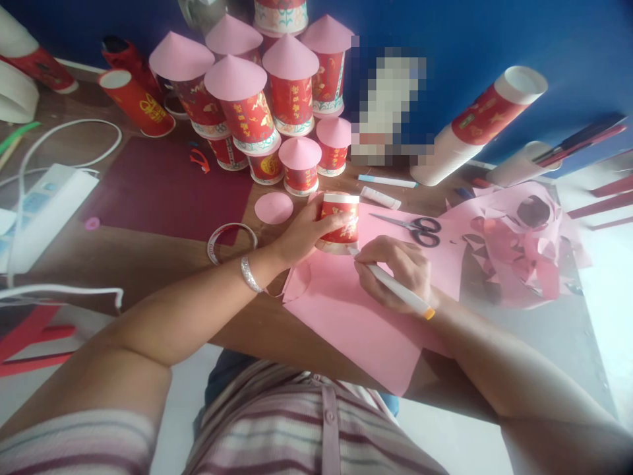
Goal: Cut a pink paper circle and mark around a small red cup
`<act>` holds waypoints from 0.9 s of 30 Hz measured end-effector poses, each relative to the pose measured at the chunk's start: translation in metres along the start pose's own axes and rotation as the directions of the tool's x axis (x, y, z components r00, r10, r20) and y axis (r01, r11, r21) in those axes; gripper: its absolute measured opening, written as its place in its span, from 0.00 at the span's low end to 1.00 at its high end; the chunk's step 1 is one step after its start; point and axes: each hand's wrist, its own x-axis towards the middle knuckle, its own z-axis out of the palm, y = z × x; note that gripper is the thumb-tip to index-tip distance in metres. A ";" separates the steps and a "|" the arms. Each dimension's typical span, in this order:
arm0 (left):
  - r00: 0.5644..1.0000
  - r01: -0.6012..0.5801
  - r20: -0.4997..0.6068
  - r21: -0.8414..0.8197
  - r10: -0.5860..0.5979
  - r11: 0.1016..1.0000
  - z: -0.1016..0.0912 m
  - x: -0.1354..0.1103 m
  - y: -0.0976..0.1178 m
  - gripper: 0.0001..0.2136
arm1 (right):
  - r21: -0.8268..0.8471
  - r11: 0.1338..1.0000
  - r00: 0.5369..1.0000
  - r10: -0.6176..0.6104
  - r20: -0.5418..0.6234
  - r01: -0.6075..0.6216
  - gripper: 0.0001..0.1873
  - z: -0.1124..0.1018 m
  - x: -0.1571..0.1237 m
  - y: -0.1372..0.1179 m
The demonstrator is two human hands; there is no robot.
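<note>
My left hand (pixel 311 227) is closed around a small red paper cup (pixel 339 218) with gold figures and a white band at each end. In my right hand (pixel 395 270) is a white marker pen (pixel 403 290) with an orange end, its tip at the lower white band of the cup. Beneath both hands lies pink paper (pixel 366 316). A pair of dark-handled scissors (pixel 420 229) rests on the paper, beyond my right hand. A pink paper disc (pixel 273 208) and a roll of tape (pixel 232 243) lie to the left of my left hand.
Several red cups with pink cone roofs (pixel 247 105) stand stacked at the back. Pink paper scraps (pixel 529 244) lie at the right. A tall stack of cups (pixel 479 119) leans near the blue wall. A white power strip (pixel 49 211) with cables sits left.
</note>
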 end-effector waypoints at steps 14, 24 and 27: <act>1.000 0.009 -0.006 -0.018 -0.009 1.000 0.003 -0.002 0.002 0.18 | 0.005 1.000 1.000 -0.004 -0.005 0.004 0.12 -0.001 0.001 0.000; 1.000 0.025 0.008 -0.061 -0.025 0.998 0.003 -0.003 0.004 0.17 | -0.015 1.000 1.000 -0.010 -0.012 0.010 0.11 -0.001 0.001 0.000; 1.000 0.028 0.013 -0.065 -0.027 0.998 0.003 -0.004 0.005 0.18 | -0.016 1.000 1.000 -0.008 -0.012 0.008 0.11 -0.001 0.001 0.000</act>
